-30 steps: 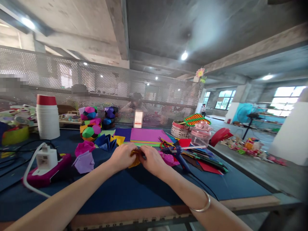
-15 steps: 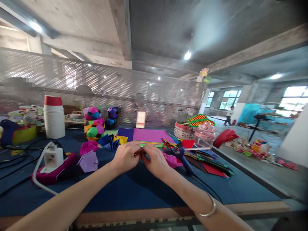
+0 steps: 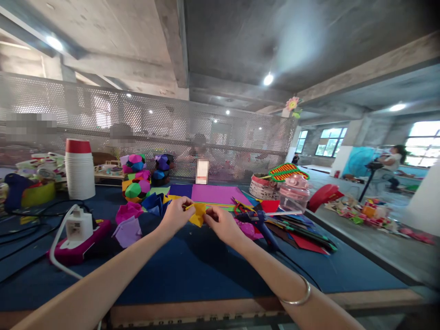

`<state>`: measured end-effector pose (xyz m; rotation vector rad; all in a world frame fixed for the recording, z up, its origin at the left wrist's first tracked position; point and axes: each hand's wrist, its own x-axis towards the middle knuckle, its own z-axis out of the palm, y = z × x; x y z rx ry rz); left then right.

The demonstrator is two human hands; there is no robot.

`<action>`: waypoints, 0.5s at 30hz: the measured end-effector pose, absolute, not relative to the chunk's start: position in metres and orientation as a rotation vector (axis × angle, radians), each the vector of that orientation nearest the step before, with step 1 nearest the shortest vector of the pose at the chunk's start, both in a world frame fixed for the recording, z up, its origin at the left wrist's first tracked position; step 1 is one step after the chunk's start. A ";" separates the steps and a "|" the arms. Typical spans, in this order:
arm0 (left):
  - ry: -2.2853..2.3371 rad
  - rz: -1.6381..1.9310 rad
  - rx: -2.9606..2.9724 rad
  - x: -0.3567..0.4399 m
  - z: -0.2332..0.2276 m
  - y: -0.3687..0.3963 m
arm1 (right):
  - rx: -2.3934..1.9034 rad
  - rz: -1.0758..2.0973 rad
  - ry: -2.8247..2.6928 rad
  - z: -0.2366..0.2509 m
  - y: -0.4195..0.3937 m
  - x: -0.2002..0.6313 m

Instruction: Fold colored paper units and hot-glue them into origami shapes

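Between my two hands, above the dark blue table, is a small folded piece of yellow paper [image 3: 197, 215]. My left hand [image 3: 178, 213] pinches its left side with thumb and fingers. On the opposite edge, my right hand [image 3: 220, 223] is closed on the same paper. Behind the left hand lie folded blue paper [image 3: 153, 203], magenta paper [image 3: 129, 211] and lilac paper [image 3: 128, 231]. A stack of purple sheets [image 3: 220, 195] lies beyond both hands. To the right of my right hand rests a dark blue glue gun [image 3: 263, 227], near scissors [image 3: 240, 206].
A magenta power strip [image 3: 80, 243] with a white plug and cables is at left, before stacked paper cups [image 3: 80, 172]. Coloured paper balls [image 3: 136, 188] stand behind. At right are a woven basket [image 3: 263, 187], a clear bottle [image 3: 294, 195] and coloured sheets [image 3: 305, 240].
My hands have moved slightly apart, and the yellow paper between them now shows opened out. At far right, a different person is visible in the background.
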<state>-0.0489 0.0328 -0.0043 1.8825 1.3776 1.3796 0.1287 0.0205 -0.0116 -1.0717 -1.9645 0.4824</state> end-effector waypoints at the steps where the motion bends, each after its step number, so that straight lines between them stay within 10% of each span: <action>1: 1.381 1.362 1.894 -0.047 -0.004 0.031 | -1.073 0.479 -1.963 -0.011 0.021 0.129; 15: 1.204 1.108 2.231 -0.046 -0.003 0.025 | -1.047 0.243 -1.999 -0.011 0.022 0.133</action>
